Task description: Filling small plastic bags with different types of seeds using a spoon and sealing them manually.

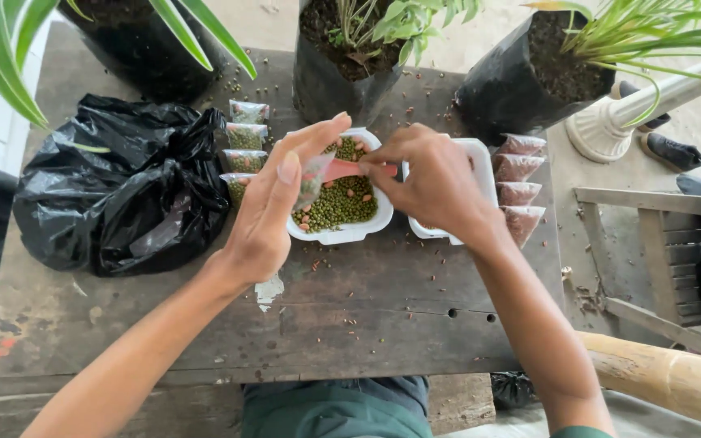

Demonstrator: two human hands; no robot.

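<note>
While held over the white tray (350,234) of green beans (338,207) at mid desk (367,316): left hand (273,207), fingers long and loosely spread, pinching a small clear bag (311,180) with thumb. Right hand (436,182) curled tight round a pink scoop (349,169), tip at the bag's mouth. Second white tray (480,162) just right, mostly hidden by that hand. Row of filled green packets (244,146) left of trays; row of reddish packets (519,182) right. Crumpled black plastic bag (123,191) far left. Three potted plants in black bags (521,81) along back edge. Loose beans scattered on wood.
</note>
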